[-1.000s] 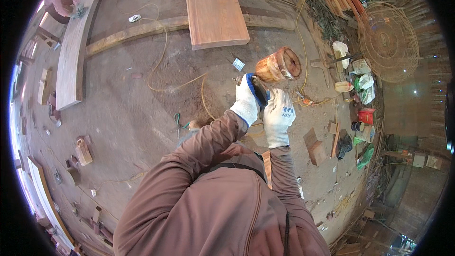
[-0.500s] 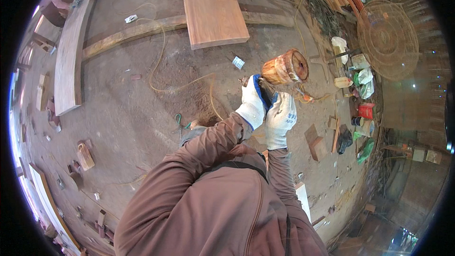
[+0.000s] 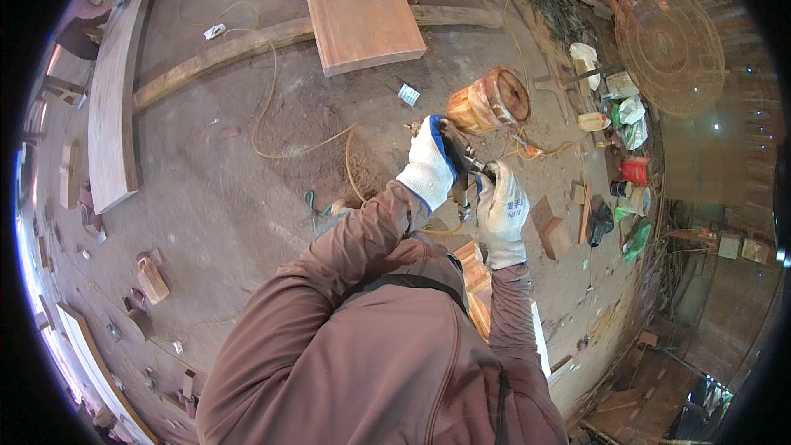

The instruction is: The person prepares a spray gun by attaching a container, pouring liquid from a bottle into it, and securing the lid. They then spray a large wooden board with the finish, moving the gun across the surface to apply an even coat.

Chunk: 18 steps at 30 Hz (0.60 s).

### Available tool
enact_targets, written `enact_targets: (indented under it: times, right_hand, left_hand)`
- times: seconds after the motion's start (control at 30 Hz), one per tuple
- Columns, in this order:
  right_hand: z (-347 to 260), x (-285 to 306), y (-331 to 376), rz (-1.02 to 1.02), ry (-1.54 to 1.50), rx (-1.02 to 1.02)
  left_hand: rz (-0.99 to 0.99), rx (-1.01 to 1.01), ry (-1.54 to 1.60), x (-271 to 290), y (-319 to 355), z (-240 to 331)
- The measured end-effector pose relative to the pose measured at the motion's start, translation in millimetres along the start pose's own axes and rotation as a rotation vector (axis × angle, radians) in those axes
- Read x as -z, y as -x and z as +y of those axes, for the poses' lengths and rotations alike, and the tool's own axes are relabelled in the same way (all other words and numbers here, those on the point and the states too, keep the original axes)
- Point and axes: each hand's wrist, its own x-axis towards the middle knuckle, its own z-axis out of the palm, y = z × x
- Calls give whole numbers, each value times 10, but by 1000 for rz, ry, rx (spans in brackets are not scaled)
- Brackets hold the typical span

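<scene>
My left hand, in a white glove with blue palm, is closed around a metal spray gun. The gun's front end pokes out past the glove on the left, and a metal fitting hangs below the grip. Most of its body is hidden by the glove. My right hand, in a matching glove, has its fingertips pinched at the gun's rear end. Just beyond both hands stands a stained bucket with brown streaks down its side.
A wide wooden board rests across a beam ahead. A yellow hose winds over the dirt floor. Another plank stands at left. Bags, bottles and a round fan line the right side. Striped wood shows beside my right forearm.
My right hand has drawn back slightly from the left, baring the gun's metal rear and lower fitting. The view has shifted, and the striped wood now shows more by my right forearm.
</scene>
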Motion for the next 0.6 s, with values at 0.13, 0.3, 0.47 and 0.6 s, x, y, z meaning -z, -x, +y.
enact_targets:
  times: [0.13, 0.3, 0.47, 0.6]
  right_hand:
    - [-18, 138, -123, -183, 268, 170]
    - [202, -154, 92, -112, 42, 0]
    - [187, -106, 107, -116, -44, -49]
    - [-58, 76, -52, -154, -91, -74]
  left_hand:
    - [17, 7, -37, -74, 159, 7]
    - [-30, 27, -46, 90, 3, -7]
    - [24, 5, -34, 13, 162, 29]
    - [47, 70, 17, 25, 58, 47]
